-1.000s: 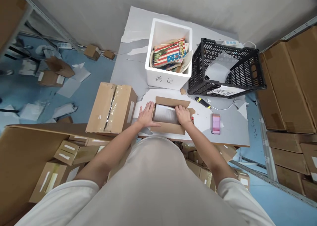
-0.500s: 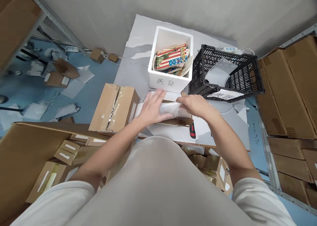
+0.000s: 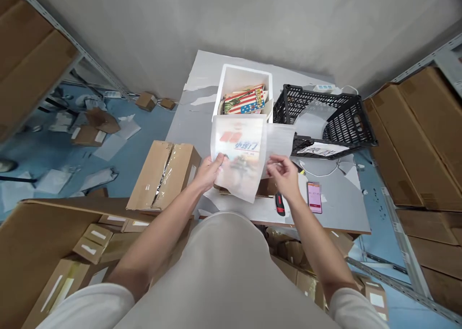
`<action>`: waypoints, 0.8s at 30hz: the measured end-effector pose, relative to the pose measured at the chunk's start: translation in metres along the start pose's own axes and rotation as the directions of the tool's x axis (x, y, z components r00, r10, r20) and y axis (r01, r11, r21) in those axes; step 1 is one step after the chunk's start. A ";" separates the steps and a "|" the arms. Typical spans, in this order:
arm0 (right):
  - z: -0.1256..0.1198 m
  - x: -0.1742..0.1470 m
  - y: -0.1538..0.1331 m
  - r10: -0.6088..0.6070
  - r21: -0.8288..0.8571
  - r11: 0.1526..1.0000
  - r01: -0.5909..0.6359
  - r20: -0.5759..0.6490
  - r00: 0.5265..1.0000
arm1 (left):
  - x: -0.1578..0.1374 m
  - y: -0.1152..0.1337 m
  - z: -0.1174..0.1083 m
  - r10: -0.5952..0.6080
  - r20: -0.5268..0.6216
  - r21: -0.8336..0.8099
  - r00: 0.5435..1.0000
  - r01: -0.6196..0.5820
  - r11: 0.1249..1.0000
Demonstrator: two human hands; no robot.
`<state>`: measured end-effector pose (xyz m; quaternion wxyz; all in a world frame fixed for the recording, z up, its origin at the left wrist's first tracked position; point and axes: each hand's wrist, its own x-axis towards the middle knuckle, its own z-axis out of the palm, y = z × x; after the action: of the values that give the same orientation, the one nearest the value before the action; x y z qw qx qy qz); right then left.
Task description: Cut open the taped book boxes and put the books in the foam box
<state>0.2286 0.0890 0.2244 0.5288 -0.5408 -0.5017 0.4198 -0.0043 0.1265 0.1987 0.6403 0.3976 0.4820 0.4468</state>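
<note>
My left hand (image 3: 209, 171) grips the left edge of a book (image 3: 240, 151) covered in translucent white foam wrap, thumb on top. Red and blue lettering and a blurred picture show through the wrap. A loose flap of foam sheet (image 3: 281, 139) sticks out to the right. My right hand (image 3: 284, 175) hovers just below this flap, fingers loosely curled and apart, with nothing visible in them. Under the book, mostly hidden, is an open cardboard box (image 3: 266, 187). A red and black box cutter (image 3: 279, 204) lies beside it.
A white foam box (image 3: 219, 95) with comic books (image 3: 249, 101) stands behind. To its right is a black plastic crate (image 3: 334, 124) with a paper label. A phone (image 3: 314, 197) lies on the table's right side. A taped carton (image 3: 162, 175) sits left.
The wrapped book has come up out of the open box and now faces me, tilted. My left hand has closed on its edge. My right hand has moved slightly down; the phone has come into sight.
</note>
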 end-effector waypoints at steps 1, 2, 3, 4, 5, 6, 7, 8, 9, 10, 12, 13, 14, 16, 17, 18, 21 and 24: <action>0.008 -0.005 0.002 0.032 0.034 0.999 -0.033 0.036 0.999 | -0.001 -0.002 0.004 -0.001 -0.013 -0.025 1.000 0.000 1.000; 0.015 -0.008 0.002 0.052 0.058 0.997 -0.055 0.062 0.997 | -0.001 -0.005 0.007 0.007 -0.024 -0.031 1.000 -0.007 0.999; 0.022 -0.009 0.001 0.067 0.070 0.995 -0.072 0.081 0.994 | -0.001 -0.008 0.009 0.018 -0.038 -0.026 0.999 -0.019 0.999; 0.028 -0.010 0.000 0.083 0.071 0.993 -0.090 0.098 0.992 | -0.001 -0.012 0.011 0.030 -0.053 -0.010 0.998 -0.030 0.999; 0.033 -0.009 0.000 0.105 0.063 0.992 -0.114 0.123 0.987 | 0.000 -0.015 0.011 0.043 -0.070 0.017 0.997 -0.042 0.999; 0.036 -0.007 0.000 0.131 0.051 0.989 -0.140 0.153 0.980 | 0.002 -0.019 0.010 0.057 -0.088 0.058 0.994 -0.052 0.997; 0.037 -0.005 0.001 0.153 0.039 0.986 -0.162 0.182 0.971 | 0.004 -0.021 0.007 0.076 -0.107 0.110 0.991 -0.064 0.992; 0.036 -0.004 0.003 0.166 0.030 0.984 -0.175 0.201 0.965 | 0.006 -0.021 0.001 0.103 -0.132 0.170 0.986 -0.080 0.982; 0.033 -0.002 0.006 0.166 0.027 0.984 -0.175 0.198 0.966 | 0.009 -0.021 -0.007 0.144 -0.171 0.237 0.975 -0.101 0.966; 0.028 -0.002 0.010 0.156 0.032 0.986 -0.164 0.173 0.972 | 0.012 -0.019 -0.018 0.196 -0.222 0.317 0.955 -0.120 0.941; 0.014 -0.002 0.019 0.131 0.057 0.989 -0.135 0.080 0.988 | 0.015 -0.012 -0.046 0.329 -0.342 0.518 0.880 -0.116 0.848; 0.005 -0.003 0.023 0.126 0.065 0.990 -0.128 0.036 0.991 | 0.015 -0.009 -0.062 0.401 -0.378 0.628 0.834 -0.087 0.773; -0.003 -0.005 0.027 0.130 0.067 0.989 -0.130 -0.002 0.991 | 0.014 -0.006 -0.077 0.469 -0.388 0.727 0.793 -0.049 0.685; -0.018 -0.009 0.033 0.153 0.066 0.987 -0.150 -0.048 0.987 | 0.010 -0.007 -0.102 0.561 -0.327 0.857 0.760 -0.011 0.515; -0.023 -0.012 0.035 0.161 0.068 0.985 -0.157 -0.065 0.985 | 0.007 -0.010 -0.110 0.572 -0.278 0.895 0.771 -0.007 0.445; -0.026 -0.015 0.037 0.166 0.075 0.984 -0.160 -0.080 0.983 | 0.005 -0.015 -0.114 0.548 -0.223 0.921 0.807 -0.010 0.389; -0.026 -0.022 0.040 0.168 0.154 0.977 -0.149 -0.117 0.979 | -0.002 -0.034 -0.105 0.234 -0.036 0.960 0.972 -0.031 0.277; -0.020 -0.024 0.039 0.181 0.246 0.958 -0.150 -0.110 0.977 | -0.015 -0.039 -0.078 -0.016 0.089 0.968 0.996 -0.083 0.237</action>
<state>0.2488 0.0646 0.1860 0.5840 -0.5406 -0.3654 0.4829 -0.0751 0.1067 0.1485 0.2675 0.7355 0.6204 0.0513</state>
